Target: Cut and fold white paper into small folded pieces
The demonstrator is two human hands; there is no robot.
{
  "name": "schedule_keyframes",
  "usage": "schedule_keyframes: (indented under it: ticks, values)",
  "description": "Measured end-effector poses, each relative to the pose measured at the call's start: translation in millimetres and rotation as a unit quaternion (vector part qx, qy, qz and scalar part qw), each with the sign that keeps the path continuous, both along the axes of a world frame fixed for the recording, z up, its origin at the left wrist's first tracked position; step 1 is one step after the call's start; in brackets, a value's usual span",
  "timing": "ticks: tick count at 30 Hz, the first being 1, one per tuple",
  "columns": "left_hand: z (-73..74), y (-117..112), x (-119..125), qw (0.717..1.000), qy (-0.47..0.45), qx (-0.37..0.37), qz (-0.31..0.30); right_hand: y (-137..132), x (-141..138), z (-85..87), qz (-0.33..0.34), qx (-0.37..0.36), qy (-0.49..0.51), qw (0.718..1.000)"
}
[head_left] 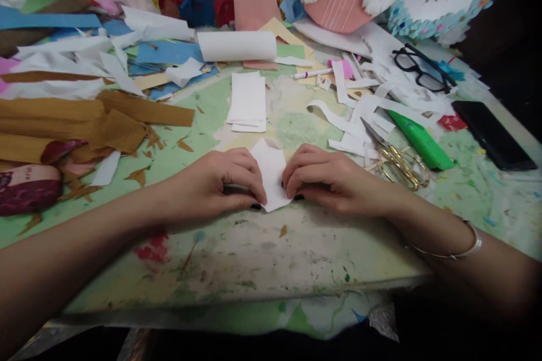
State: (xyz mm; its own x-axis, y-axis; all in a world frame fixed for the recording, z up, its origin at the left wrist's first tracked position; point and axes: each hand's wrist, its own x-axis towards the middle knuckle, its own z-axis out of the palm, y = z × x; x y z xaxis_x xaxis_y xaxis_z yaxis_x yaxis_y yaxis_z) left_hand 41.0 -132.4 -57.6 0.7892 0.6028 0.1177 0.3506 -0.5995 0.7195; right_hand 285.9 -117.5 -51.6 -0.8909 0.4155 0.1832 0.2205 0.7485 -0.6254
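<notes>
A small piece of white paper [271,175] lies between my hands near the table's front edge, its far end narrowed to a blunt tip. My left hand [231,180] pinches its near left corner between thumb and fingers. On the other side, my right hand [324,177] pinches the near right corner the same way. Just beyond the paper is a small stack of white paper rectangles [248,100]. Gold-handled scissors [398,159] rest to the right of my right hand, their blades pointing away.
Brown crepe paper [55,124] and a maroon object [27,189] lie left. A white paper roll [237,46] sits behind the stack. Rightward are paper strips [351,118], a green tool [419,140], glasses [423,70] and a black phone [493,134]. Decorated paper instruments [339,5] stand at the back.
</notes>
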Motion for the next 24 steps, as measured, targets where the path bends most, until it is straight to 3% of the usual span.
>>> schedule_keyframes:
  ticks: [8,16,24]
  values:
    - [2.2,-4.0,2.6,1.000,0.023,0.017,0.007,-3.6,-5.8,-1.5,-0.026,0.005,-0.001,1.000]
    - [-1.0,-12.2,9.6,0.994,0.033,0.053,0.088,-5.5,-10.7,-2.7,-0.047,-0.001,0.001,0.999]
    - [-0.5,-16.5,14.8,0.990,0.041,0.075,0.112,-7.6,-13.2,-5.8,-0.095,-0.008,0.001,0.995]
